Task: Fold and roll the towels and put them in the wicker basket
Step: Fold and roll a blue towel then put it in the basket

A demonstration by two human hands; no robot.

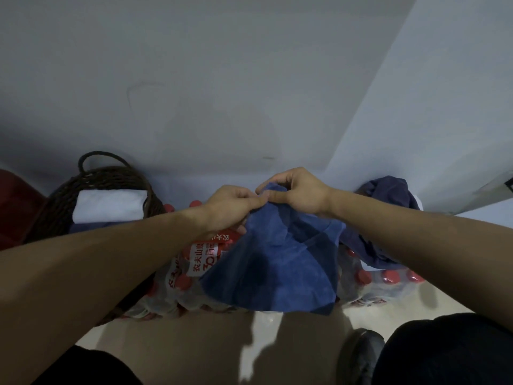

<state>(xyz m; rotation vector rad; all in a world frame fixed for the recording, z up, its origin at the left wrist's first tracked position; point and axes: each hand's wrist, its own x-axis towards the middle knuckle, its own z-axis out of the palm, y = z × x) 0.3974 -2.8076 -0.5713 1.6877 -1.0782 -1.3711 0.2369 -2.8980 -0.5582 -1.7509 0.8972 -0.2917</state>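
The packs of bottled water (194, 273) stand on the floor against the wall. Left of them sits the wicker basket (55, 207) with a rolled towel (109, 204) inside. On the packs lies one towel (274, 268); a crumpled towel (388, 218) lies on their right end.

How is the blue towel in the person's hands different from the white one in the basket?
The blue towel hangs loose and unrolled, pinched at its top by both hands; the white towel is already rolled. The blue towel is held above the packs of bottles, while the white towel lies inside the wicker basket. Both are soft cloth.
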